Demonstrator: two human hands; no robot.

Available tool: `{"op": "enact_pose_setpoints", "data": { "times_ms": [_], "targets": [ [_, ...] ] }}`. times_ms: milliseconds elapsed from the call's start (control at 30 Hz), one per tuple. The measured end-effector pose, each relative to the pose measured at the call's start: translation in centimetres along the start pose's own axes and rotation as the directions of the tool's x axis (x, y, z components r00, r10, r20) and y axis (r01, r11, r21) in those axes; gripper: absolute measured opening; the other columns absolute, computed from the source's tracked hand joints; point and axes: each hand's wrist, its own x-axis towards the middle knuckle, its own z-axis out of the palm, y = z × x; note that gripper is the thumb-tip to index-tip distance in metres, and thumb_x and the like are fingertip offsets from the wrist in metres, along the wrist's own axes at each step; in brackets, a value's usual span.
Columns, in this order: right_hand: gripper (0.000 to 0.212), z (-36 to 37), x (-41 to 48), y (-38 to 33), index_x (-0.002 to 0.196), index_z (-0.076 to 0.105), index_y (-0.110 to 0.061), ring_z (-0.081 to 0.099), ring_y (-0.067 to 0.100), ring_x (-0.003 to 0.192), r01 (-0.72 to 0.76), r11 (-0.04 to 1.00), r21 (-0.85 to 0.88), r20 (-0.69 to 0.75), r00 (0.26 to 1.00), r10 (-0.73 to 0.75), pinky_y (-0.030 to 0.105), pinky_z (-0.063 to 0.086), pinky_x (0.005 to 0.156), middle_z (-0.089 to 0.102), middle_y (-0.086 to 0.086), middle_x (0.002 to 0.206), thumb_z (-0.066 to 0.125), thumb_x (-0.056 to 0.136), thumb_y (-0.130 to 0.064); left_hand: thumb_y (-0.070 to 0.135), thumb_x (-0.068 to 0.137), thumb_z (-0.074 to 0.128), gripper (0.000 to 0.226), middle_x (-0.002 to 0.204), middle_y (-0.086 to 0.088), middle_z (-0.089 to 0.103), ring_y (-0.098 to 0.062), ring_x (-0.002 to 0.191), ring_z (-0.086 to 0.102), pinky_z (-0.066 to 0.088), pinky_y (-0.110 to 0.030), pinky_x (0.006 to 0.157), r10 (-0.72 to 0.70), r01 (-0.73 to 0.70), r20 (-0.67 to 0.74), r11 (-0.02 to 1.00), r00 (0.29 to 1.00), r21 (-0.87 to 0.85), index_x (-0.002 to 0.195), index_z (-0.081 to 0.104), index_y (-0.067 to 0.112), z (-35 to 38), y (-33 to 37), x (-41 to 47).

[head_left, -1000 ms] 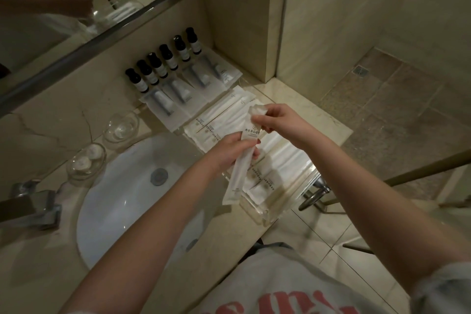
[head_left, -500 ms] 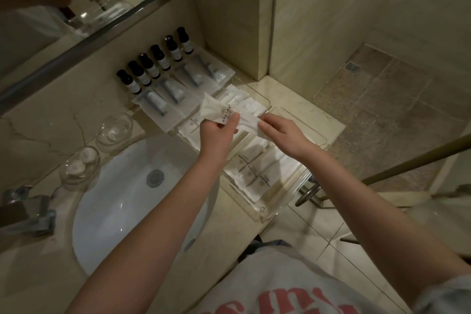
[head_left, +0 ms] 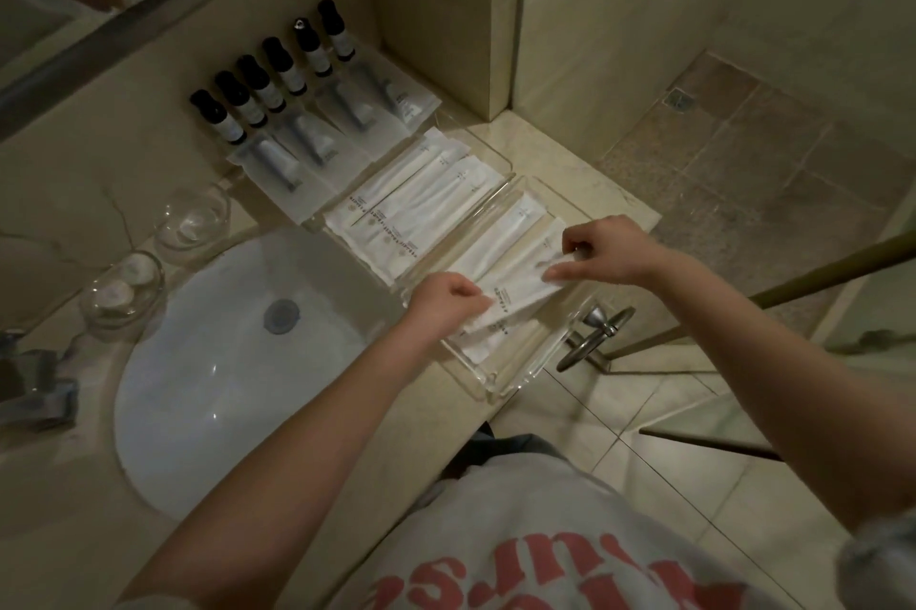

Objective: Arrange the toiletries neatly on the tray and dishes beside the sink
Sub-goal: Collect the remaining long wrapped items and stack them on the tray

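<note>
Long white sachet held low over the near clear tray, one end in each hand. Long axis slanted: near end by the left hand, far end by the right hand, so not yet in line with the sachets already lying in the tray, which run more steeply away toward the wall. Printed end toward the left fingers, plain end toward the right fingers.

Left fingers curled and pressed together, pinching the near end. Right thumb and fingers pinching the far end, with the index finger stretched out flat along the paper.

To do well, in judgement: turn the far end a little away from the right fingers until parallel with the neighbours, keep the printed end on the same side as theirs, lower flat, then release both pinches together so no end springs up. Probably good to smooth with the right index finger.

Beyond the right fingers, a second tray with more white sachets in a row. Further on, wrapped tubes and dark-capped bottles along the wall. Beyond the left fingers, the sink and two glass dishes.
</note>
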Motion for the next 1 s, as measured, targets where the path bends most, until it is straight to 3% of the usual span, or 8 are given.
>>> {"op": "enact_pose_setpoints", "data": {
  "times_ms": [167,267,367,533,667,800,900,1000],
  "targets": [
    [0.051,0.4,1.6,0.4,0.073,0.053,-0.023,0.051,0.016,0.073,0.095,0.959,-0.266,0.107,0.992,-0.068,0.032,0.035,0.08,0.051,-0.009,0.065,0.06,0.067,-0.074,0.015,0.085,0.061,0.01,0.086,-0.004,0.068,-0.014,0.074,0.06,0.054,-0.027,0.074,0.025,-0.075,0.135,0.922,0.99,0.381,0.08,0.07,0.013,2.5,-0.5,-0.2],
    [0.053,1.1,2.2,0.3,0.075,0.057,-0.023,0.051,0.017,0.081,0.13,0.923,-0.362,0.122,0.988,-0.091,0.036,0.033,0.091,0.054,-0.007,0.07,0.058,0.066,-0.076,0.012,0.083,0.054,0.029,0.063,-0.001,0.056,-0.018,0.062,0.054,0.052,-0.028,0.065,0.025,-0.09,0.128,0.846,0.991,0.525,0.055,0.052,0.019,3.6,-0.5,-0.2],
    [0.055,1.8,2.3,0.0,0.084,0.064,-0.025,0.051,0.016,0.09,0.152,0.892,-0.425,0.119,0.987,-0.112,0.036,0.031,0.089,0.061,-0.007,0.08,0.054,0.067,-0.077,0.015,0.083,0.055,0.037,0.057,-0.002,0.051,-0.019,0.055,0.05,0.048,-0.029,0.059,0.039,-0.102,0.119,0.8,0.992,0.591,0.048,0.042,0.02,4.0,-0.5,-0.1],
    [0.054,3.0,1.4,-0.1,0.102,0.067,-0.029,0.052,0.016,0.099,0.125,0.891,-0.436,0.003,0.991,-0.137,0.036,0.033,0.093,0.066,-0.008,0.094,0.054,0.07,-0.071,0.02,0.082,0.061,0.019,0.08,-0.003,0.065,-0.021,0.077,0.063,0.052,-0.033,0.069,0.062,-0.131,0.128,0.749,0.99,0.649,0.066,0.053,0.019,3.7,-0.9,-0.1],
    [0.06,3.8,0.7,-0.1,0.116,0.06,-0.022,0.05,0.021,0.109,0.075,0.905,-0.418,-0.092,0.988,-0.124,0.038,0.035,0.097,0.058,-0.001,0.111,0.061,0.072,-0.064,0.024,0.083,0.063,0.018,0.079,0.002,0.056,-0.019,0.076,0.057,0.043,-0.029,0.062,0.097,-0.136,0.096,0.768,0.991,0.625,0.073,0.049,0.02,3.6,-1.7,-0.1],
    [0.065,4.2,0.0,-0.7,0.13,0.049,-0.019,0.044,0.025,0.122,0.018,0.967,-0.253,-0.138,0.989,-0.055,0.039,0.037,0.099,0.049,0.005,0.132,0.068,0.076,-0.05,0.029,0.085,0.062,0.016,0.083,-0.001,0.056,-0.019,0.077,0.054,0.04,-0.029,0.063,0.164,-0.194,0.106,0.767,0.981,0.612,0.09,0.056,0.015,3.3,-2.0,-0.3],
    [0.068,5.1,-0.6,-1.3,0.14,0.037,-0.022,0.033,0.027,0.137,0.011,0.985,-0.172,-0.153,0.987,-0.038,0.042,0.032,0.109,0.034,0.007,0.15,0.062,0.083,-0.047,0.03,0.087,0.06,0.023,0.101,-0.004,0.058,-0.022,0.097,0.054,0.048,-0.036,0.081,0.275,-0.22,0.006,0.756,0.961,0.617,0.103,0.061,0.013,2.6,-2.2,-0.2],
    [0.071,6.0,-1.1,-2.0,0.148,0.02,-0.028,0.011,0.027,0.147,-0.004,0.98,-0.199,-0.049,0.999,-0.006,0.044,0.016,0.118,0.011,0.006,0.16,0.052,0.089,-0.051,0.029,0.09,0.056,0.034,0.116,-0.003,0.052,-0.022,0.113,0.044,0.04,-0.039,0.098,0.305,-0.218,-0.012,0.708,0.952,0.671,0.122,0.059,0.018,1.6,-2.3,0.0]
  ]
}}
